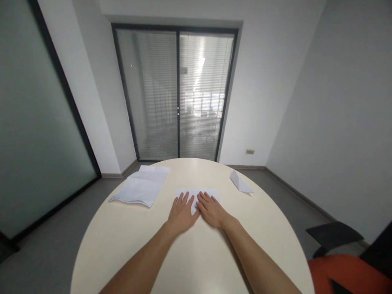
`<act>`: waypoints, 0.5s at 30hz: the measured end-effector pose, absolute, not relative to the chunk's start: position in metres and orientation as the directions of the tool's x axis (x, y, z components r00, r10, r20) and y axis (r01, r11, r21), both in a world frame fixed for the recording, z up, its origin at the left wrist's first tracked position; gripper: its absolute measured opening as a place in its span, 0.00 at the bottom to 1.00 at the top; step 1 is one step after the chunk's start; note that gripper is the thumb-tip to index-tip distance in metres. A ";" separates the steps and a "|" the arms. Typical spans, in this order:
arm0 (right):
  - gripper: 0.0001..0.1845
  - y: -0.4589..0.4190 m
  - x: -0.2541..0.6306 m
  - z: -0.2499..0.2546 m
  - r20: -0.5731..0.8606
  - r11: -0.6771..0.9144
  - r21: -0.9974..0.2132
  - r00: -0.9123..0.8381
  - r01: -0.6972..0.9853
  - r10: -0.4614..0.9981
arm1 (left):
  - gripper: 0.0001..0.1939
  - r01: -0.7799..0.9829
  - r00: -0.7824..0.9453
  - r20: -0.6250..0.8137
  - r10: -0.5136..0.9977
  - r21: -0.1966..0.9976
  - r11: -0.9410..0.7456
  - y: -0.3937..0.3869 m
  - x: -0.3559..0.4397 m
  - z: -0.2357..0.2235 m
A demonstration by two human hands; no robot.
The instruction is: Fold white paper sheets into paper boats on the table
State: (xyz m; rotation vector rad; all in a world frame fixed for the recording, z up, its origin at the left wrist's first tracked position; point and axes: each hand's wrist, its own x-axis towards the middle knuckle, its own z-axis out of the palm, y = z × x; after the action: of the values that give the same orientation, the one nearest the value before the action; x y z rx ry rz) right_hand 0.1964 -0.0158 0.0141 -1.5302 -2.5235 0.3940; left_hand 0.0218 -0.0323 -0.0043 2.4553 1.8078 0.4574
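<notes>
A white sheet of paper (196, 192) lies on the round table, partly covered by both hands. My left hand (183, 214) rests flat on its left part with the fingers spread. My right hand (212, 210) lies flat on the right part, its fingers stretched out and close to each other. The two thumbs nearly meet at the paper's near side. Most of the near edge is hidden beneath the palms, so I cannot tell how the sheet is folded there.
On the cream table (196, 261), a stack of white paper (142, 185) lies at the left and a folded white paper piece (241, 182) at the right. An orange chair (346, 271) with a black armrest (335, 236) stands at the lower right. Glass doors (177, 94) are beyond.
</notes>
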 end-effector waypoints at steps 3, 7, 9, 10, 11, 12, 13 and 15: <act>0.35 -0.015 0.202 0.015 -0.026 0.354 -0.281 -0.376 0.892 0.926 | 0.36 0.929 0.265 0.189 0.945 0.213 -0.303 -0.033 0.022 -0.004; 0.36 -0.014 0.206 0.016 -0.038 0.297 -0.256 -0.316 0.920 0.948 | 0.36 0.933 0.262 0.197 0.945 0.198 -0.300 -0.033 0.021 -0.006; 0.38 -0.014 0.205 0.014 -0.052 0.249 -0.253 -0.270 0.935 0.961 | 0.36 0.935 0.260 0.205 0.944 0.192 -0.300 -0.032 0.021 -0.007; 0.39 -0.013 0.205 0.013 -0.056 0.222 -0.250 -0.243 0.942 0.968 | 0.36 0.935 0.258 0.210 0.943 0.191 -0.298 -0.032 0.021 -0.007; 0.39 -0.013 0.204 0.012 -0.053 0.199 -0.244 -0.218 0.949 0.975 | 0.36 0.936 0.255 0.214 0.943 0.192 -0.297 -0.032 0.021 -0.008; 0.39 -0.013 0.203 0.011 -0.035 0.182 -0.231 -0.195 0.956 0.980 | 0.36 0.936 0.252 0.218 0.943 0.194 -0.295 -0.032 0.021 -0.008; 0.39 -0.014 0.203 0.010 0.001 0.175 -0.211 -0.179 0.962 0.984 | 0.35 0.935 0.250 0.223 0.942 0.197 -0.294 -0.032 0.021 -0.008; 0.36 -0.015 0.202 0.012 0.115 0.206 -0.160 -0.190 0.965 0.975 | 0.35 0.932 0.248 0.236 0.940 0.205 -0.298 -0.032 0.021 -0.007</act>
State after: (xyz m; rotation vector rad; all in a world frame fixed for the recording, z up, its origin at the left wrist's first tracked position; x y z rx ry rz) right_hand 0.2021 -0.0149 0.0116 -1.8654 -2.2845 0.0760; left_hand 0.0213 -0.0318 -0.0067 2.4637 1.8480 0.4924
